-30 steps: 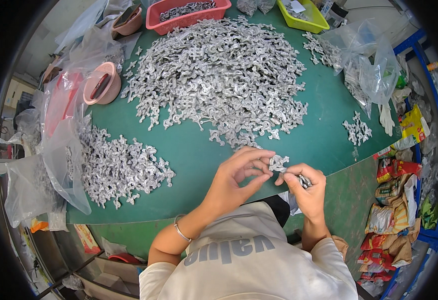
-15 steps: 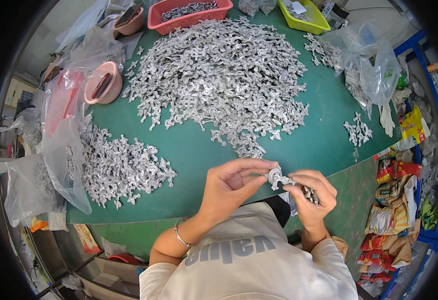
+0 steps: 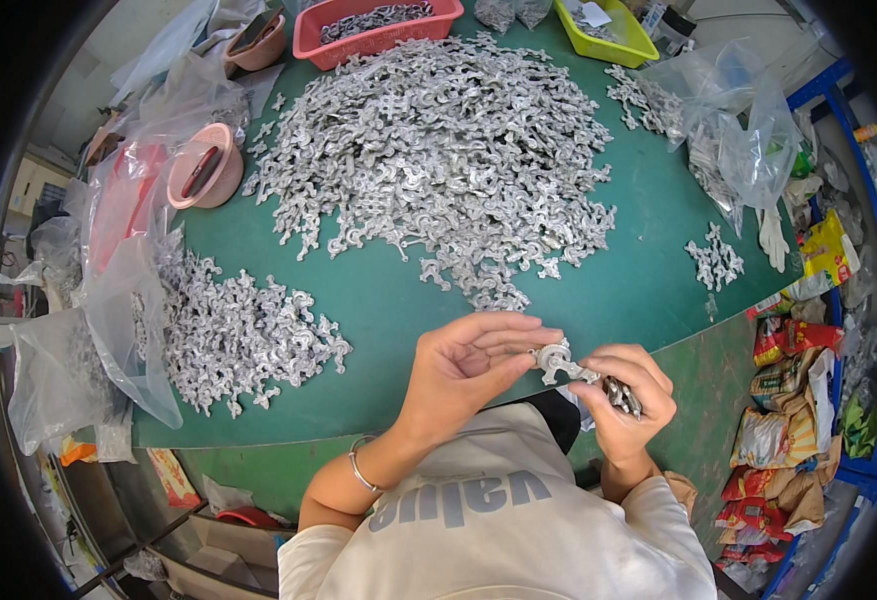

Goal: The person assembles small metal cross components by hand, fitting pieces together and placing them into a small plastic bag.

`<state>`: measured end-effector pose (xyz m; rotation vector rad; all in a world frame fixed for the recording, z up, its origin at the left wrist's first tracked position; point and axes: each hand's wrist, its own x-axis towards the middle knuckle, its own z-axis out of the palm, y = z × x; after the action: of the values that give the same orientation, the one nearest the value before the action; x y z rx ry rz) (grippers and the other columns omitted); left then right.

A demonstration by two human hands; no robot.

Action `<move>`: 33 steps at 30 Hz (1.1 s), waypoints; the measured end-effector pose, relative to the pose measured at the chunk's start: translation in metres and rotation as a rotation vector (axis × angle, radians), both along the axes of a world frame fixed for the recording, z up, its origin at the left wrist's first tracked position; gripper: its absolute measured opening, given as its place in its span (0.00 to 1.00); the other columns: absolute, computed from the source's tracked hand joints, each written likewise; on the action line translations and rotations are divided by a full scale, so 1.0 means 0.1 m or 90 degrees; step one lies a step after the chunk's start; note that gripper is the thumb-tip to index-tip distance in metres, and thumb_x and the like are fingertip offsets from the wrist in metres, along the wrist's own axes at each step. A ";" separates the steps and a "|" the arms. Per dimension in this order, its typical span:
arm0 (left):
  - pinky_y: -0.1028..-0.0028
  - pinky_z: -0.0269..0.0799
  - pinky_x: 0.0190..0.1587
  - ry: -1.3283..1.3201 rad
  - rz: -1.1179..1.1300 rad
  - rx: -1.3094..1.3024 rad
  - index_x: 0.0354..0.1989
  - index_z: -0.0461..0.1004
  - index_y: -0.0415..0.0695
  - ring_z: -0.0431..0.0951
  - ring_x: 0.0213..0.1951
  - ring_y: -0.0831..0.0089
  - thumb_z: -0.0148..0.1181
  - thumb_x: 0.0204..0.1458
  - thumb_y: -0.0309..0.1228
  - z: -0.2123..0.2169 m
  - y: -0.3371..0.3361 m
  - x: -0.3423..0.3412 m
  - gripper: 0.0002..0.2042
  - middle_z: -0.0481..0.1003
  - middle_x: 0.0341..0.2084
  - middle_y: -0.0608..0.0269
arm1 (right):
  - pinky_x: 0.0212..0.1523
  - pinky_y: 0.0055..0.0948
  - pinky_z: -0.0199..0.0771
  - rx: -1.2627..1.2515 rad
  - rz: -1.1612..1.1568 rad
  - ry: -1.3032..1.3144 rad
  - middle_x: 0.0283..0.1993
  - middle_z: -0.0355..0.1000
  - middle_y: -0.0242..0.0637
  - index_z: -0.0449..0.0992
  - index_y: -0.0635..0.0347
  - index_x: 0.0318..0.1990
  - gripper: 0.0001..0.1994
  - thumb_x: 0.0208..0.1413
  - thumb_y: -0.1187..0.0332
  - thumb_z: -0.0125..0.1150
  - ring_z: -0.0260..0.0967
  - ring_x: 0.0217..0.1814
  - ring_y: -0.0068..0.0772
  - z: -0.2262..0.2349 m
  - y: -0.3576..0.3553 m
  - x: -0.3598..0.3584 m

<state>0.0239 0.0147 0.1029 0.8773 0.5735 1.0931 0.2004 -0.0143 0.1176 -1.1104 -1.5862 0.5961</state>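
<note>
Near the table's front edge, my left hand (image 3: 470, 362) pinches one side of a small curved silver metal part (image 3: 556, 360) between thumb and fingers. The fingertips of my right hand (image 3: 640, 385) grip its other side. Several more metal pieces (image 3: 621, 396) sit tucked in the curled right fingers; their shapes are partly hidden. Beyond the hands spreads a large heap of similar silver metal parts (image 3: 438, 150). A smaller pile of parts (image 3: 243, 335) lies to the left, and a little cluster (image 3: 714, 260) to the right.
On the green table (image 3: 378, 300), a red basket (image 3: 308, 48) and a yellow-green basket (image 3: 618, 52) stand at the back. A pink bowl (image 3: 223, 185) and clear plastic bags (image 3: 123, 350) line the left. A blue-framed rack (image 3: 863, 300) with bagged goods is at right.
The metal part has turned slightly between my fingertips, showing more of its curved face. My right fingers have shifted a little around the pieces. The piles look the same.
</note>
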 end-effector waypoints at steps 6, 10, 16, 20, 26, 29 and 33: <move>0.73 0.68 0.48 -0.001 0.006 0.011 0.45 0.66 0.32 0.72 0.46 0.66 0.50 0.47 0.13 0.01 0.00 0.01 0.15 0.72 0.41 0.46 | 0.22 0.18 0.63 -0.002 0.020 0.026 0.31 0.71 0.43 0.74 0.68 0.30 0.12 0.33 0.81 0.68 0.65 0.24 0.22 -0.03 0.00 0.00; 0.72 0.68 0.47 0.007 0.022 -0.027 0.43 0.67 0.34 0.74 0.43 0.68 0.53 0.46 0.14 0.03 -0.01 0.02 0.14 0.73 0.38 0.47 | 0.22 0.18 0.63 -0.011 0.032 0.047 0.31 0.71 0.44 0.74 0.68 0.29 0.12 0.33 0.81 0.69 0.64 0.23 0.21 -0.03 0.00 0.00; 0.73 0.69 0.46 0.015 0.035 -0.037 0.43 0.68 0.34 0.74 0.43 0.69 0.52 0.47 0.15 0.04 -0.02 0.05 0.13 0.74 0.37 0.48 | 0.22 0.17 0.63 0.023 0.100 0.026 0.34 0.70 0.43 0.72 0.67 0.36 0.15 0.37 0.82 0.66 0.62 0.22 0.19 -0.08 0.02 0.05; 0.74 0.71 0.43 0.198 0.114 0.087 0.41 0.70 0.34 0.75 0.41 0.68 0.53 0.46 0.16 0.02 -0.07 0.10 0.12 0.75 0.36 0.51 | 0.18 0.15 0.57 -0.342 0.195 0.453 0.39 0.62 0.38 0.57 0.66 0.51 0.21 0.49 0.80 0.54 0.55 0.18 0.16 -0.20 0.00 -0.01; 0.75 0.72 0.38 0.372 0.127 0.293 0.43 0.71 0.38 0.75 0.36 0.69 0.55 0.42 0.14 -0.02 -0.12 0.16 0.17 0.72 0.41 0.53 | 0.13 0.15 0.49 -0.599 0.296 0.603 0.34 0.63 0.38 0.66 0.67 0.37 0.10 0.54 0.68 0.52 0.52 0.15 0.17 -0.53 0.07 0.06; 0.76 0.71 0.36 0.345 0.230 0.254 0.43 0.71 0.38 0.74 0.38 0.70 0.55 0.42 0.14 -0.13 -0.09 0.16 0.16 0.70 0.43 0.54 | 0.12 0.18 0.51 -0.588 0.401 0.713 0.29 0.60 0.38 0.67 0.65 0.31 0.12 0.55 0.62 0.50 0.53 0.17 0.23 -0.68 0.17 0.08; 0.73 0.70 0.38 0.455 0.242 0.222 0.41 0.71 0.38 0.73 0.39 0.64 0.55 0.43 0.16 -0.43 0.00 0.05 0.14 0.70 0.41 0.52 | 0.16 0.19 0.56 -0.573 0.307 1.031 0.27 0.55 0.35 0.61 0.59 0.24 0.16 0.56 0.56 0.46 0.55 0.28 0.29 -0.72 0.31 0.10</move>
<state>0.0289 0.0145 0.0598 1.5265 1.1998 1.2313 0.2103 0.0164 0.0457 -0.3856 -0.0392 1.9770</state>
